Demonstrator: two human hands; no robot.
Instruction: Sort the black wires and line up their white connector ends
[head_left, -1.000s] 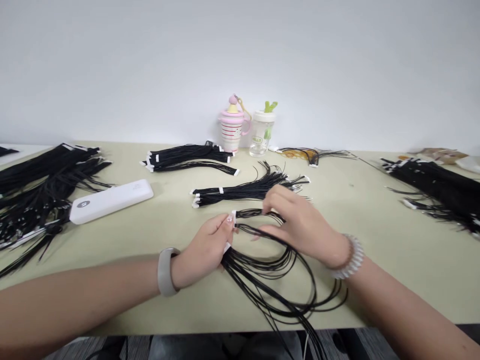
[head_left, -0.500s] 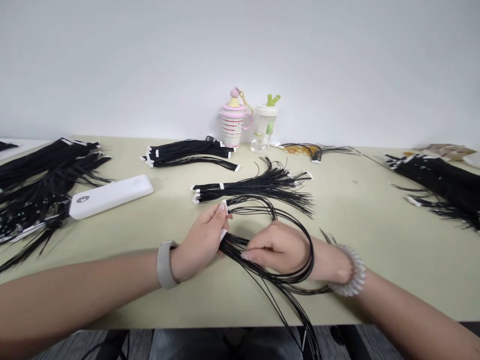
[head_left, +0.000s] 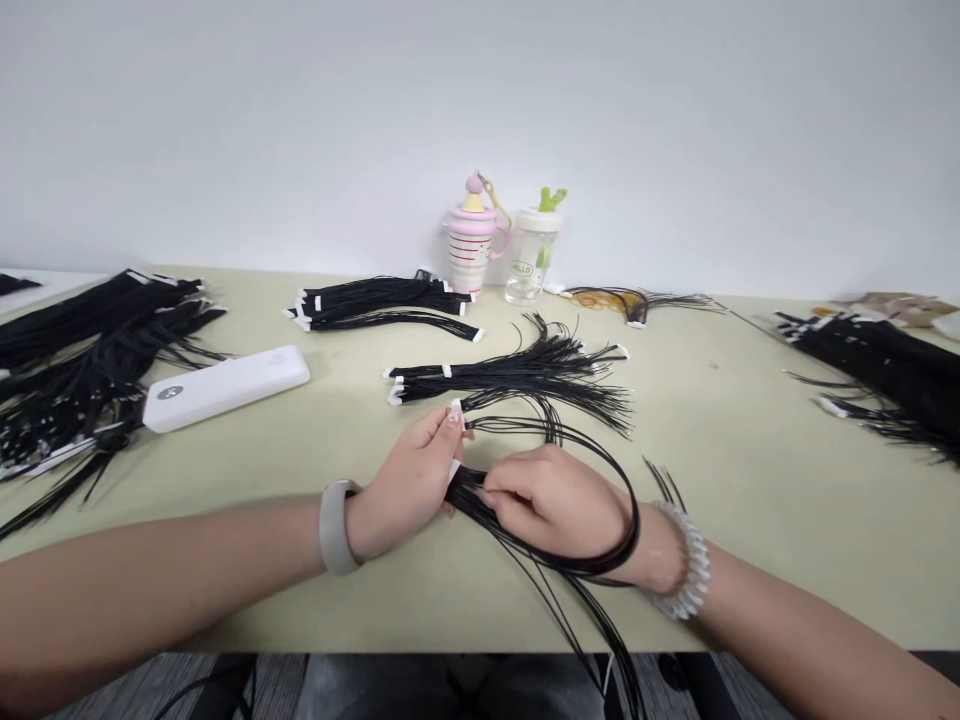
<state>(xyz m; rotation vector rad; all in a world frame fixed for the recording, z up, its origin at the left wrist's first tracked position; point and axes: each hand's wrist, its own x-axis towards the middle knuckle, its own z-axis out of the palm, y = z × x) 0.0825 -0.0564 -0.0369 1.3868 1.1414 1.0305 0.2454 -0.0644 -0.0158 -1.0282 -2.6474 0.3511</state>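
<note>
My left hand is closed round the white-tipped ends of a bundle of thin black wires, pinching one white connector between thumb and forefinger. My right hand is closed on the same bundle just right of the left hand. The wires loop over the back of my right hand and wrist, and their loose ends trail off the table's near edge. A flat pile of the same black wires lies just beyond my hands.
More black wire piles lie at far left, centre back and far right. A white power bank sits left of centre. A pink cup and a clear bottle stand by the wall on the beige table.
My right hand came down from the upper strand to grip the bundle beside my left hand, and the wire loop now lies over its wrist. The left hand barely moved.
</note>
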